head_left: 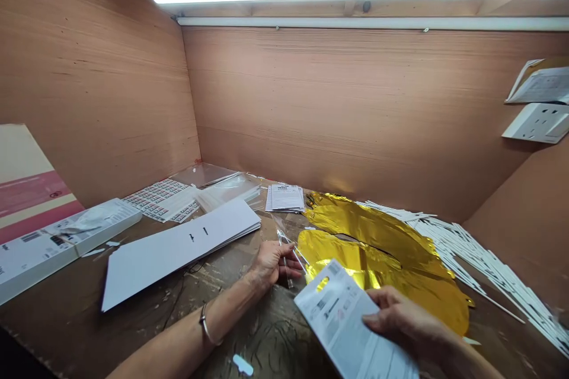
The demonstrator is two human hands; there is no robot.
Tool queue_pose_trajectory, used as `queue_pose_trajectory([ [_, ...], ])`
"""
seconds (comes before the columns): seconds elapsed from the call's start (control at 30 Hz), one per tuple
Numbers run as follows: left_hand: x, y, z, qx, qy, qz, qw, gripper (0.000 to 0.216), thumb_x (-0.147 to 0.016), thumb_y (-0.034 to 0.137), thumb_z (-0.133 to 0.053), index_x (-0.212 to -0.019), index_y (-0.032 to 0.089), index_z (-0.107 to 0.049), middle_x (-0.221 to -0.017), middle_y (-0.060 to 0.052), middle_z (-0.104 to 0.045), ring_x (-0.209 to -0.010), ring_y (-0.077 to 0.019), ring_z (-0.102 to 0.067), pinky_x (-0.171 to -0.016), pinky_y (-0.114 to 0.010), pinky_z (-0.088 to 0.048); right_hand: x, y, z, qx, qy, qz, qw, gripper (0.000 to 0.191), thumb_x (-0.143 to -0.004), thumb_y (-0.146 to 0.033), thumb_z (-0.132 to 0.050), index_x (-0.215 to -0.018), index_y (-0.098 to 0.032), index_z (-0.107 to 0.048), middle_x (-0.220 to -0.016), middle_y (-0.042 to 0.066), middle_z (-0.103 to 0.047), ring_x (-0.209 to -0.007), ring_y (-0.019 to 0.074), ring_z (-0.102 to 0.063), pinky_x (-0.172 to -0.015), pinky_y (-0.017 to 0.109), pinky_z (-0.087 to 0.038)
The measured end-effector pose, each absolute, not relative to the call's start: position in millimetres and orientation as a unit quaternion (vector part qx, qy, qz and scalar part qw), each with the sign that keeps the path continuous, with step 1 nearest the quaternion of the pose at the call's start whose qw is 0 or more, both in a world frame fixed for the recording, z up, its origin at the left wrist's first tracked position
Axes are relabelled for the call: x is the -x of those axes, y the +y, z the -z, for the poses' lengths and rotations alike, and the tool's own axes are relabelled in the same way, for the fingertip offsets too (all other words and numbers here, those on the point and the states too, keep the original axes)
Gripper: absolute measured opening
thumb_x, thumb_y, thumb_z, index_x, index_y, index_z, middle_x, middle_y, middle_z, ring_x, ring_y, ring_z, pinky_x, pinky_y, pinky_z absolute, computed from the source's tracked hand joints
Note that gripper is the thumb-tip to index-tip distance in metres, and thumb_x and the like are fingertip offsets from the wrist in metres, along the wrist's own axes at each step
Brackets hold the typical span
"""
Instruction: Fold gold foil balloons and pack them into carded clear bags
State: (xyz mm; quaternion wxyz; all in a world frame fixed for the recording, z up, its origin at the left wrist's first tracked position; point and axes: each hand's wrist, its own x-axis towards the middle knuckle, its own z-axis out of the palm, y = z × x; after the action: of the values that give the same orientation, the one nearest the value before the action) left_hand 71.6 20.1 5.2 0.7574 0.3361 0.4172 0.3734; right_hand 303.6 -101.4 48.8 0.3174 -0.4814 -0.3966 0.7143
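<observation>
My left hand (272, 263) rests on the brown worktop, its fingers pinched round thin clear plastic sticks or straws (291, 251) beside a folded gold foil balloon (382, 251). My right hand (402, 323) grips a white printed sheet or flat packet (344, 323) at its right edge, holding it tilted over the near side of the gold foil. A thin bracelet circles my left wrist.
A stack of long white cards (178, 249) lies to the left, with a white box (57, 243), sticker sheets (162, 198) and clear bags (226, 186) behind. A leaflet stack (285, 197) sits at the back. Many white sticks (480, 260) lie on the right. Wooden walls enclose the bench.
</observation>
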Motion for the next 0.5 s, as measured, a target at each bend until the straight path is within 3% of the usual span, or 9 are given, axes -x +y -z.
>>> queue_pose_trajectory([
  [0.23,-65,9,-15,-0.351,0.397,-0.362,0.766,0.017,-0.075,0.02,-0.053,-0.063,0.009,-0.049,-0.057,-0.009,-0.062,-0.054,-0.0224,-0.063,-0.043,-0.031,-0.051,-261,-94,-10,0.546,-0.354,-0.701,0.293,0.016,-0.047,-0.013,-0.067,-0.063,-0.012,-0.063,-0.055,0.003,-0.064,-0.054,0.0172,-0.061,-0.051,0.024,-0.046],
  [0.5,-41,-4,-21,-0.377,0.429,-0.4,0.716,0.017,-0.071,0.022,-0.059,-0.064,0.011,-0.048,-0.059,-0.008,-0.063,-0.046,-0.0158,-0.06,-0.037,-0.022,-0.045,-266,-77,-21,0.493,-0.404,-0.684,0.355,0.022,-0.057,-0.021,-0.065,-0.077,-0.011,-0.066,-0.072,0.008,-0.068,-0.069,0.0216,-0.063,-0.066,0.031,-0.047],
])
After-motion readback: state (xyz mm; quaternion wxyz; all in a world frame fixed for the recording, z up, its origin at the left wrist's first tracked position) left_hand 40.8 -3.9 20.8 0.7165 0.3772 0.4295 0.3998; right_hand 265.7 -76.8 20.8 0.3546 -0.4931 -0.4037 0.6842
